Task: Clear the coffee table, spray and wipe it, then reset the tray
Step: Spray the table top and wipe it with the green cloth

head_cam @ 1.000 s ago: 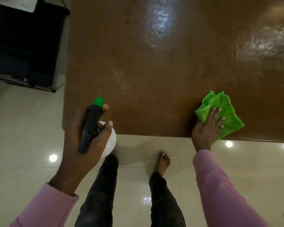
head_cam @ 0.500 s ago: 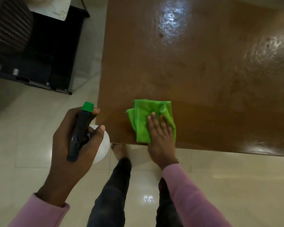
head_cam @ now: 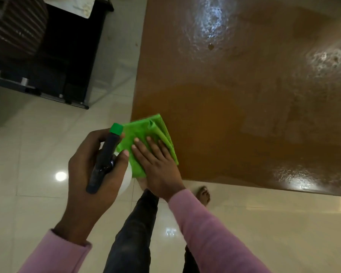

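Observation:
The brown coffee table fills the upper right; its glossy top looks wet and nothing stands on it but the cloth. A folded green cloth lies on the table's near left corner. My right hand presses flat on the cloth with fingers spread. My left hand holds a spray bottle just off the table's left edge; the bottle has a dark trigger head, a green nozzle cap and a white body mostly hidden behind my fingers.
Dark furniture with a striped cushion and a white cloth on top stands at the upper left, across a strip of pale tiled floor. My legs and bare foot are below the table's near edge.
My right hand has slid the green cloth leftward along the table's near edge, from the right side to the near left corner. The spray bottle stays in my left hand.

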`<state>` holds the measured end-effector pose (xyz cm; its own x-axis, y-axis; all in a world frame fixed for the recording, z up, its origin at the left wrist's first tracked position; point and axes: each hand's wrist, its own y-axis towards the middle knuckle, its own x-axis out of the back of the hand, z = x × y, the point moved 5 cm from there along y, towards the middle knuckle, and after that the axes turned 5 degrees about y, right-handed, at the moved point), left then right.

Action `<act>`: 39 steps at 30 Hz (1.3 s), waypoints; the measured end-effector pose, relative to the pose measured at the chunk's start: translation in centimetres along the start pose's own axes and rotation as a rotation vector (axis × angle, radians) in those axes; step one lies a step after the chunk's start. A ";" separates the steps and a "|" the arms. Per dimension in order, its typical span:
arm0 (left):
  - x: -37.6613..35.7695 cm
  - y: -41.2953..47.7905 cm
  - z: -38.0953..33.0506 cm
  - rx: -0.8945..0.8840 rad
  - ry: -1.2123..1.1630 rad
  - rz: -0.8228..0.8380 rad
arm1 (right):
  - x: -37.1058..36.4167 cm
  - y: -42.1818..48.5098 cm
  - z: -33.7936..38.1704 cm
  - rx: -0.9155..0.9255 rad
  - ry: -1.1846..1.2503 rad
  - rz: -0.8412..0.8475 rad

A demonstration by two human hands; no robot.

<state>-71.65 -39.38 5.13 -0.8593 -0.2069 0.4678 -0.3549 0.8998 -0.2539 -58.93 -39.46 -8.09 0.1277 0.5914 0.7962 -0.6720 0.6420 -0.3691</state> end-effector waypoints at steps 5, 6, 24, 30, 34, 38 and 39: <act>0.4 0.3 -0.4 -0.034 0.004 0.004 | 1.1 -8.8 -10.6 -0.468 0.041 -0.196; 0.1 0.4 -0.4 -0.033 0.007 0.019 | 1.5 -9.9 -12.2 -0.581 0.065 -0.257; -0.7 2.5 -2.5 -0.144 0.192 0.026 | 3.4 -10.5 -1.0 -0.548 1.288 -0.163; -2.8 2.7 -4.0 -0.143 0.095 0.046 | 11.9 -10.9 -8.1 -0.844 1.682 -0.606; -5.6 3.2 -4.9 -0.149 0.026 0.098 | 14.9 -10.7 -10.7 -0.757 1.345 -0.799; -7.7 3.6 -4.4 -0.168 0.036 0.151 | 13.3 -8.9 -10.3 -0.619 0.587 -0.581; -8.1 3.5 -4.2 -0.177 0.053 0.168 | 11.6 -8.1 -10.0 -0.610 0.446 -0.484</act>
<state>-64.35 -32.89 4.01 -0.8786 -0.0322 0.4765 -0.1347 0.9740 -0.1823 -44.68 -32.89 -0.64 0.6537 0.2413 0.7172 0.0171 0.9429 -0.3327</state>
